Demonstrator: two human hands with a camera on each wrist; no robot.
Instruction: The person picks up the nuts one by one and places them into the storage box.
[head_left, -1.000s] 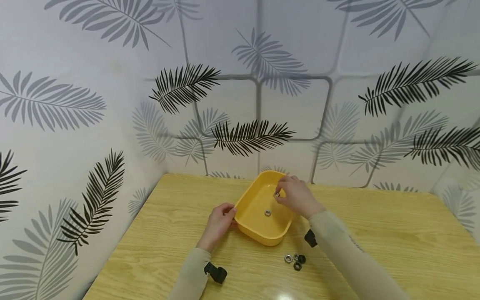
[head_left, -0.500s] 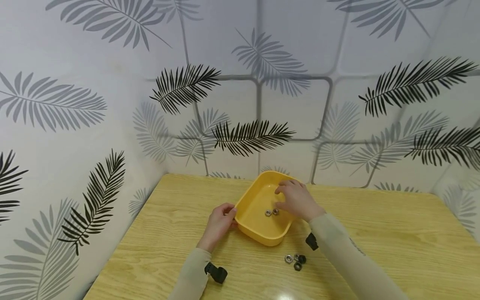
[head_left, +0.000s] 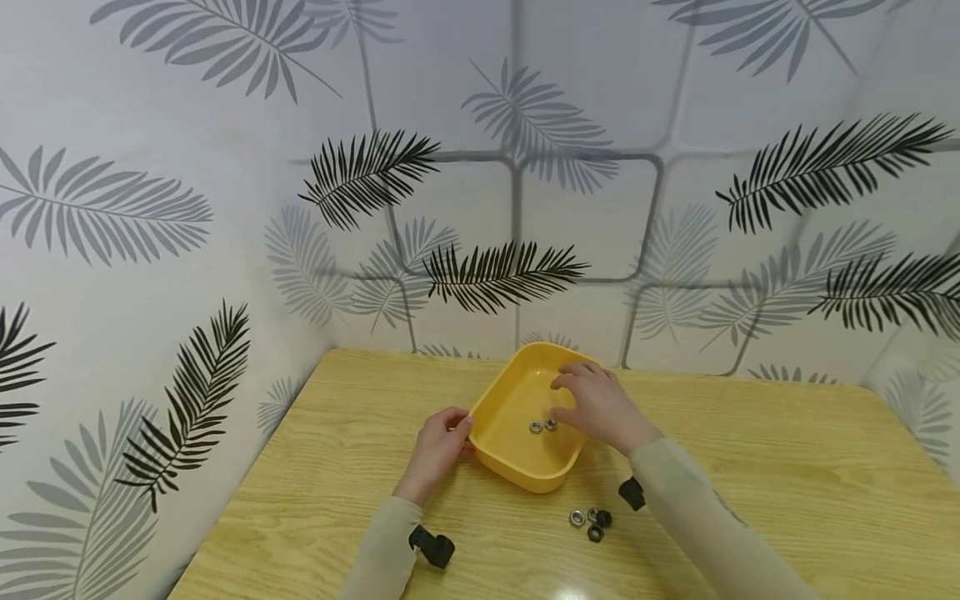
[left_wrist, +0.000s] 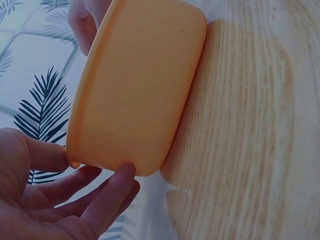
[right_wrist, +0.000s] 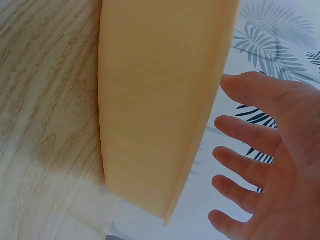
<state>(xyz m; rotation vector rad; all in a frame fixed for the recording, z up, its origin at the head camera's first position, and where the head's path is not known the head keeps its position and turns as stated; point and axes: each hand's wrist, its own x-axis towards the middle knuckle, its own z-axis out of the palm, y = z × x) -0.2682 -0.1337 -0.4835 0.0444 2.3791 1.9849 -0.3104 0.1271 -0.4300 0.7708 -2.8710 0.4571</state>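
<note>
While the left hand grips the yellow tray's left rim and two nuts lie inside, the right hand hovers empty, fingers spread, so fetching the near nuts likely follows.

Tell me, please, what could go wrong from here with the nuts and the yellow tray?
The right hand hangs open over the yellow tray, so it might catch the rim and tip it. The left hand holds only the tray's corner and may not stop a slide. The three loose nuts lie near the right sleeve, which could sweep them away.
</note>
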